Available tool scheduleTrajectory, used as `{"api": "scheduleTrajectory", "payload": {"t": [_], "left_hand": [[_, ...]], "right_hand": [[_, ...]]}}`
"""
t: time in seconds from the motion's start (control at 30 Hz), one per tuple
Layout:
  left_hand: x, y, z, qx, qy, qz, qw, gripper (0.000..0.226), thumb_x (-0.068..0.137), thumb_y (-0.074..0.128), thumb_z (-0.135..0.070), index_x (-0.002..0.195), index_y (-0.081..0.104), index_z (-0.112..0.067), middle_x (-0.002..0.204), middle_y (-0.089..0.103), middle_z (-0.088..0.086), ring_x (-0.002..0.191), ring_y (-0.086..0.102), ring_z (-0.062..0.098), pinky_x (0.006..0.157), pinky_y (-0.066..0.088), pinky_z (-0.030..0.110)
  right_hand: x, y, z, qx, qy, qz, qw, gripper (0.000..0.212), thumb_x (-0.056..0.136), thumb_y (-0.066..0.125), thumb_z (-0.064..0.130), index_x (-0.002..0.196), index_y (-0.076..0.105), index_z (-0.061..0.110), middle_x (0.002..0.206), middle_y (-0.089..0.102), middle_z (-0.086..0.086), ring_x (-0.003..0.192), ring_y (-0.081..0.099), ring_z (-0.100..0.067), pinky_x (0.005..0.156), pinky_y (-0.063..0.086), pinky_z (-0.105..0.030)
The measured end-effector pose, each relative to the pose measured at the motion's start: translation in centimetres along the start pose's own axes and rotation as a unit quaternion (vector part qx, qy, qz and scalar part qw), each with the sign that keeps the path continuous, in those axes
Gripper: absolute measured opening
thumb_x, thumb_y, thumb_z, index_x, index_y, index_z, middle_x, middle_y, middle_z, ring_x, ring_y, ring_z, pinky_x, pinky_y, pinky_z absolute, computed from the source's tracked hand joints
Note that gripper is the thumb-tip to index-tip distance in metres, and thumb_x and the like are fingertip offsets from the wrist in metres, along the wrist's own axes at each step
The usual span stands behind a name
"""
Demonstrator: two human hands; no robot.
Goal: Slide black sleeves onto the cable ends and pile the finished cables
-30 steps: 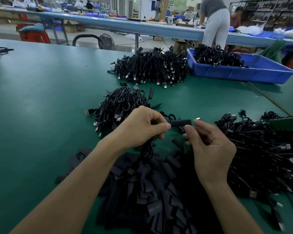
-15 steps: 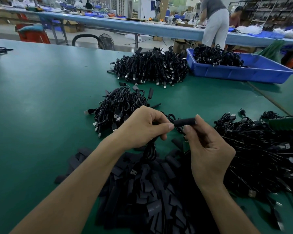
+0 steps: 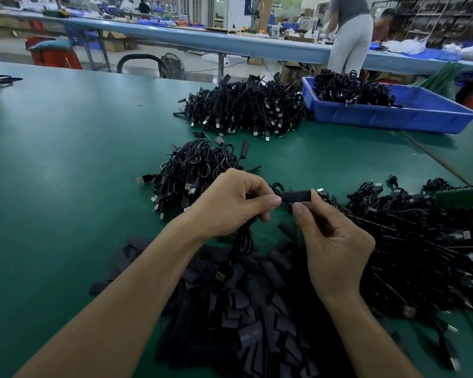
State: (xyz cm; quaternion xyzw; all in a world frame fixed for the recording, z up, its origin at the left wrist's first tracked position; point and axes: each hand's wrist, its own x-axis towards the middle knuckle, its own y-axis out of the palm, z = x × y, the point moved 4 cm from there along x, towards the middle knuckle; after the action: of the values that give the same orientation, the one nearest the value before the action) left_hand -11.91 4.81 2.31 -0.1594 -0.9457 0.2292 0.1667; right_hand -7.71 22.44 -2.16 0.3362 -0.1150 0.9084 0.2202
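black matte tubing: one short black sleeve [image 3: 295, 195] lies level in the air between two bare hands, well nearer the wearer than the blue tray [image 3: 393, 118] and a little to its left. one small silver plug tip [image 3: 320, 190] sticks out of the sleeve's right end. the left grip [image 3: 230, 203] is clamped on one thin black cable [image 3: 243, 241], pinching it right at the sleeve's left end, and the rest of that cable hangs in a loop under the hand. the right grip [image 3: 336, 241] is closed on the sleeve itself, thumb and forefinger at its right end, the other fingers curled in.

cables lie in four piles. one tray pile [image 3: 350, 88] sits inside the blue tray, toward its far left corner. one large pile [image 3: 246, 107] lies on the green counter [image 3: 66, 159] just left of the tray; whether it touches the tray wall i cannot tell. one small pile [image 3: 191, 170] lies further left of the tray and nearer the wearer, a few sleeved ends poking up. one bare-plug pile [image 3: 421, 241] spreads well in front of the tray, silver plugs showing. one heap of loose flat sleeves [image 3: 243, 309] lies in front and left of the tray, closest to the wearer. behind the tray are two people, one in pale trousers [image 3: 350, 31] and one in a dark red top [image 3: 382, 25], at a long blue counter [image 3: 175, 36].
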Motion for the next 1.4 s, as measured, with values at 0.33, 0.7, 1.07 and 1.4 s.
{"api": "scheduleTrajectory", "payload": {"t": [0.33,0.7,1.07,1.4], "left_hand": [[0.1,1.2,1.2,0.015,0.002,0.024,1.0,0.019,0.095,0.067,-0.026,0.077,0.072,-0.024,0.066,0.072,-0.01,0.047,0.048,0.003,0.048,0.038,0.014],[-0.1,2.3,0.8,0.008,-0.002,0.021,1.0,0.017,0.094,0.069,-0.022,0.078,0.074,-0.018,0.068,0.073,-0.008,0.055,0.055,-0.001,0.056,0.045,0.021],[-0.1,2.2,-0.1,0.011,0.009,0.03,0.999,0.008,0.09,0.074,-0.026,0.083,0.073,-0.026,0.078,0.073,-0.012,0.071,0.067,0.005,0.068,0.054,0.023],[-0.2,-1.1,0.5,-0.06,-0.06,-0.032,0.996,0.061,0.066,0.091,-0.031,0.115,0.054,-0.031,0.089,0.076,0.001,0.08,0.075,0.018,0.078,0.063,0.045]], "right_hand": [[-0.1,-0.2,0.8,0.029,0.025,-0.031,0.999,0.032,0.087,0.073,0.035,0.119,0.067,0.037,0.091,0.075,0.019,0.078,0.073,-0.003,0.073,0.056,-0.014],[-0.1,0.1,1.3,0.07,0.034,-0.019,0.997,0.031,0.084,0.073,0.018,0.113,0.068,0.028,0.092,0.072,0.031,0.087,0.071,0.005,0.078,0.054,-0.01],[0.3,-0.1,1.4,0.054,0.067,0.011,0.996,0.047,0.087,0.074,0.018,0.124,0.06,0.044,0.093,0.076,0.01,0.083,0.074,-0.008,0.076,0.057,-0.02],[1.5,-1.4,3.3,-0.034,-0.029,-0.021,0.999,0.036,0.09,0.072,0.028,0.125,0.062,0.035,0.082,0.071,0.021,0.071,0.068,-0.003,0.063,0.051,-0.013]]}}
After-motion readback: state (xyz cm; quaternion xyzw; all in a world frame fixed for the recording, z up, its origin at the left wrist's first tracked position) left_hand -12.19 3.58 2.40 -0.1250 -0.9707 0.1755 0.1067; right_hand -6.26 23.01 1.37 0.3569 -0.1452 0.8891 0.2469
